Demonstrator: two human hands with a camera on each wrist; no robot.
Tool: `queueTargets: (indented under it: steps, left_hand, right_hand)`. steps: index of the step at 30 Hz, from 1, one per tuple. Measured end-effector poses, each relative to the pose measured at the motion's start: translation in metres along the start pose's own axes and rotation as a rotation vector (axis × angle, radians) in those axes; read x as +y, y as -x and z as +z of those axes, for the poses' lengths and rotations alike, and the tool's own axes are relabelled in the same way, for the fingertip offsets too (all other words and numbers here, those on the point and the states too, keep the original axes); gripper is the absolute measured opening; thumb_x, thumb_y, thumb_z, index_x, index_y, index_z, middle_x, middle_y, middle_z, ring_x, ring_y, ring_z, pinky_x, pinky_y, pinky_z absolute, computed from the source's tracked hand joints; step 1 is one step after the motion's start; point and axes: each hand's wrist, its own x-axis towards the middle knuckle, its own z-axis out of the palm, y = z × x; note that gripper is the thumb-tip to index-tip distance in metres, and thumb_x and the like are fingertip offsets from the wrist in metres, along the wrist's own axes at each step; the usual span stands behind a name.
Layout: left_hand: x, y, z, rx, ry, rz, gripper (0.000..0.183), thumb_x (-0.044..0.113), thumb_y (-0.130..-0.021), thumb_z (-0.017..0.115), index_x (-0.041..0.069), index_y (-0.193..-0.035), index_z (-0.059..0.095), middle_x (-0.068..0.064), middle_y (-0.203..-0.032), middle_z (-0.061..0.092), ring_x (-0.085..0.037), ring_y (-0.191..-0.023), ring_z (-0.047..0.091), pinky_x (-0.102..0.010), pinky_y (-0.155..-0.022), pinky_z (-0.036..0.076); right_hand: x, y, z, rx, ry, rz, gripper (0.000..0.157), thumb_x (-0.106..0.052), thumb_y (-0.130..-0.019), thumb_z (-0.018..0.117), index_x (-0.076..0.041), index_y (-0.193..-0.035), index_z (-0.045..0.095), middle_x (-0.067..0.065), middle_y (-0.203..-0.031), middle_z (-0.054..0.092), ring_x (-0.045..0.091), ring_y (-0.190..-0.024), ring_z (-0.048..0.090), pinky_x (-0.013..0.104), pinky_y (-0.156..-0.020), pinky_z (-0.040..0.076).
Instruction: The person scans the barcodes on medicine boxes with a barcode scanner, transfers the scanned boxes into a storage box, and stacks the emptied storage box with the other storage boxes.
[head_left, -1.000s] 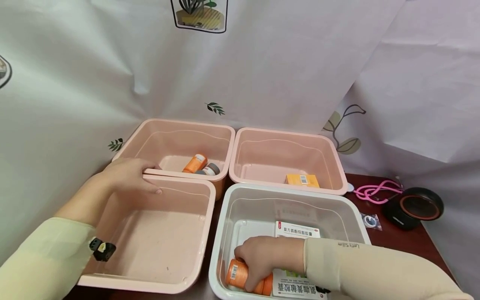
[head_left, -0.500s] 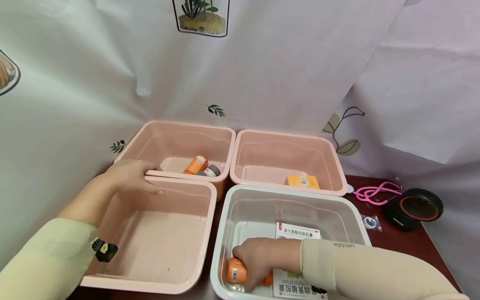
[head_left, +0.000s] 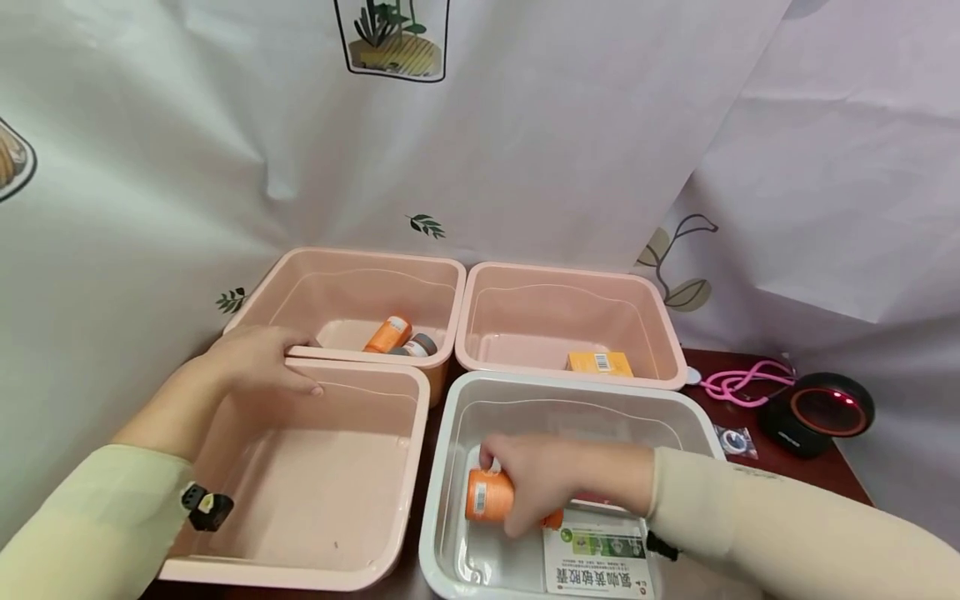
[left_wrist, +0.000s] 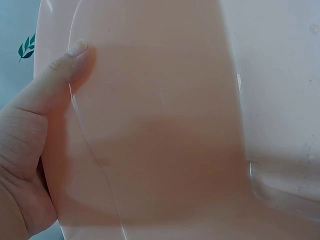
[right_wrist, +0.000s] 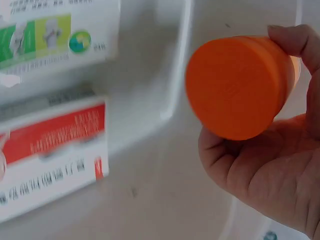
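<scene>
My right hand [head_left: 536, 483] grips an orange medicine bottle [head_left: 486, 497] lying sideways in its fingers, over the inside of the light grey bin [head_left: 429, 533]. In the right wrist view the bottle's round orange end [right_wrist: 232, 90] faces the camera. Below it, a white and green medicine box [head_left: 596, 558] lies on the bin floor. A red and white medicine box [right_wrist: 55, 155] is beside it, mostly covered by my arm in the head view. My left hand [head_left: 247, 358] holds the rim of the front pink bin [head_left: 315, 492], thumb [left_wrist: 60, 72] against its inner wall.
Behind stand two more pink bins: the left one [head_left: 352, 260] with an orange bottle [head_left: 388, 334] and a grey-capped bottle [head_left: 420, 345], the right one [head_left: 562, 279] with a yellow box [head_left: 600, 363]. A pink cord [head_left: 731, 383] and a black round device [head_left: 817, 414] are at right.
My right hand has lifted the orange bottle up and away from the front of the grey bin, uncovering more of the white and green box. The left hand stays on the rim.
</scene>
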Motion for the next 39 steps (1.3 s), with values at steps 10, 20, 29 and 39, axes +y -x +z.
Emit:
queueTargets:
  steps: [10,20,29,39]
  left_hand:
    - [-0.001,0.001,0.0,0.007,-0.003,-0.008,0.066,0.064,-0.07,0.092,0.021,-0.117,0.076,0.007,-0.096,0.073,-0.016,-0.085,0.065,-0.048,-0.08,0.051]
    - [-0.004,0.004,0.001,0.008,0.006,-0.016,0.062,0.061,-0.071,0.093,0.021,-0.116,0.076,0.007,-0.095,0.072,-0.016,-0.085,0.065,-0.048,-0.08,0.052]
    - [-0.002,-0.003,0.004,0.007,-0.007,-0.003,0.065,0.065,-0.07,0.092,0.021,-0.116,0.077,0.008,-0.095,0.072,-0.016,-0.085,0.065,-0.048,-0.079,0.051]
    - [-0.001,0.0,0.003,0.001,-0.01,-0.011,0.067,0.065,-0.07,0.092,0.02,-0.117,0.077,0.007,-0.096,0.073,-0.017,-0.086,0.067,-0.05,-0.081,0.052]
  right_hand:
    - [0.008,0.072,-0.052,0.214,0.037,-0.034,0.046,-0.021,-0.072,0.086,-0.029,-0.109,0.061,-0.011,-0.088,0.062,0.01,-0.073,0.059,0.032,-0.063,0.051]
    - [0.038,0.141,-0.076,0.278,-0.109,0.102,0.042,-0.022,-0.092,0.074,-0.022,-0.125,0.048,-0.001,-0.099,0.065,0.016,-0.069,0.063,0.031,-0.058,0.051]
    - [0.102,0.19,-0.074,0.444,-0.17,0.19,0.05,-0.01,-0.084,0.08,-0.013,-0.123,0.049,0.005,-0.095,0.063,0.018,-0.051,0.056,0.033,-0.046,0.048]
    - [0.159,0.228,-0.08,0.615,0.13,0.333,0.051,-0.016,-0.076,0.092,-0.013,-0.116,0.06,-0.005,-0.089,0.062,0.007,-0.066,0.054,0.028,-0.056,0.043]
